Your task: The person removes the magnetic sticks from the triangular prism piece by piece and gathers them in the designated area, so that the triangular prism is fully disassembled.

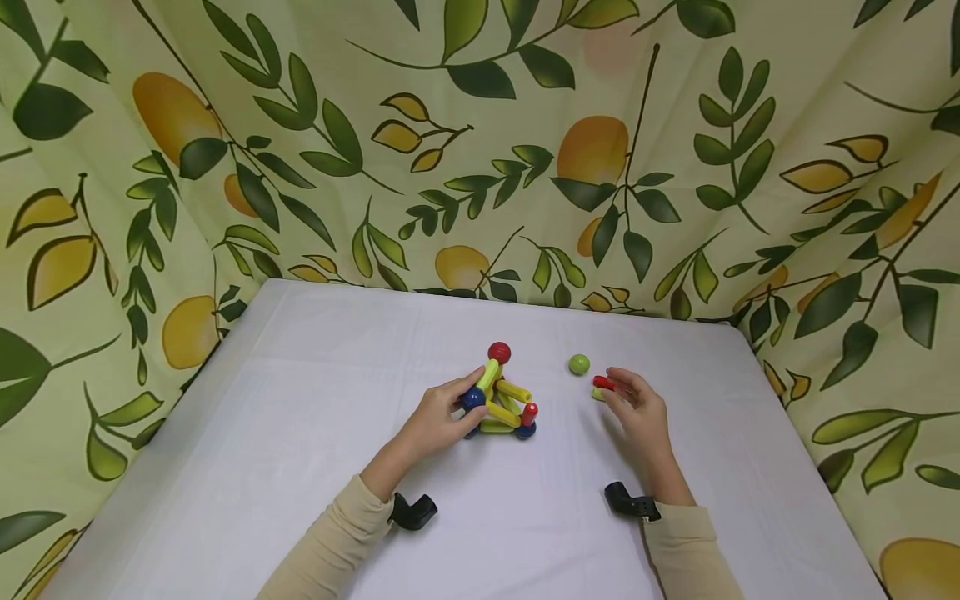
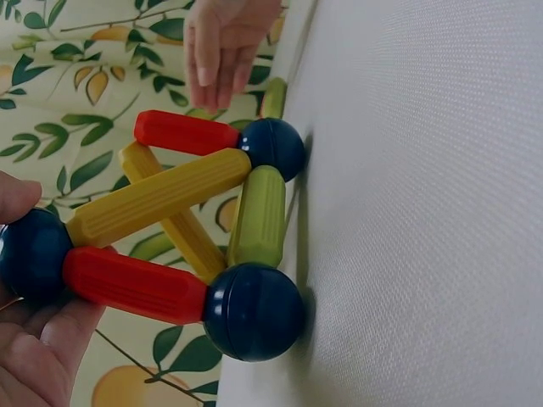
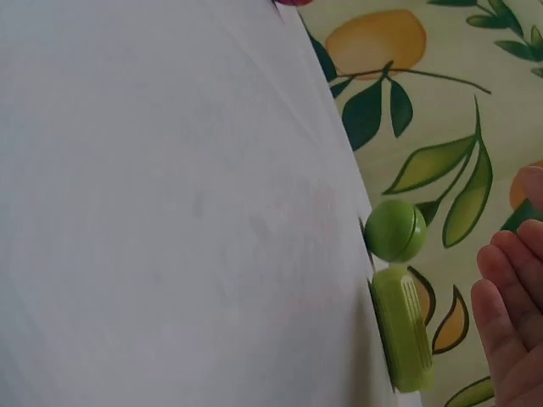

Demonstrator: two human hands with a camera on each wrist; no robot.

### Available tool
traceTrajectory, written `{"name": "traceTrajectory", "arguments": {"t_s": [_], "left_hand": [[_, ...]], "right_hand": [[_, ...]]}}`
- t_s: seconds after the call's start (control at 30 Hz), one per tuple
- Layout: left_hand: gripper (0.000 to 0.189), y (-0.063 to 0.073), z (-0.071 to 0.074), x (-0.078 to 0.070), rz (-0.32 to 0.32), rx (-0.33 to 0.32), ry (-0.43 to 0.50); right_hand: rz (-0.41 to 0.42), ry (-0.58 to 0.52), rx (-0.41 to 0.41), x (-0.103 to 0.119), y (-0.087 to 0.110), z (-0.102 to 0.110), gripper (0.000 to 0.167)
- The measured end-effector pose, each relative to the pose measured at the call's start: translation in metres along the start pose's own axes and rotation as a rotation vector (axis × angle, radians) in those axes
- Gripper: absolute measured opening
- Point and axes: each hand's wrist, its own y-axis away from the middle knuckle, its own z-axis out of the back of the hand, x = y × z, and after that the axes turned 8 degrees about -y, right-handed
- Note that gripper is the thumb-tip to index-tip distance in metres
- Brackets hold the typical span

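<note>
A toy frame of chunky rods and balls (image 1: 501, 413) stands on the table, built from yellow, green and red rods with blue balls and one red ball (image 1: 499, 353). My left hand (image 1: 438, 417) grips a raised blue ball (image 2: 36, 253) at its near left corner. From a blue ball at the frame's right, a short red rod (image 2: 187, 132) sticks out with its far end free. My right hand (image 1: 641, 417) hovers with extended fingers around a loose red rod (image 1: 603, 382). Beneath lies a green rod (image 3: 402, 331), close to a green ball (image 3: 395, 231).
The table (image 1: 315, 375) has a white cloth over it. Behind and at both sides hangs a curtain (image 1: 420, 200) printed with leaves and fruit. Each wrist wears a small black camera mount (image 1: 412, 510).
</note>
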Motion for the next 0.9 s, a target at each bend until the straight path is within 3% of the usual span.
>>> {"name": "traceTrajectory", "arguments": {"t_s": [0.23,0.4,0.53,0.7,0.9], "left_hand": [[0.059,0.000,0.000,0.000,-0.006,0.005,0.018],[0.059,0.000,0.000,0.001,-0.010,0.005,0.024],[0.058,-0.001,0.000,0.001,-0.008,0.002,0.021],[0.058,-0.001,0.000,0.001,-0.016,-0.006,0.024],[0.057,0.000,-0.001,0.002,-0.052,-0.025,0.028]], "right_hand": [[0.083,-0.116,0.125,0.028,0.010,-0.021,0.040],[0.074,-0.143,0.238,0.056,0.023,-0.038,0.037],[0.059,-0.171,0.307,0.065,0.031,-0.049,0.036],[0.063,-0.203,0.348,0.069,0.038,-0.060,0.035],[0.069,-0.206,0.338,0.070,0.044,-0.070,0.034]]}}
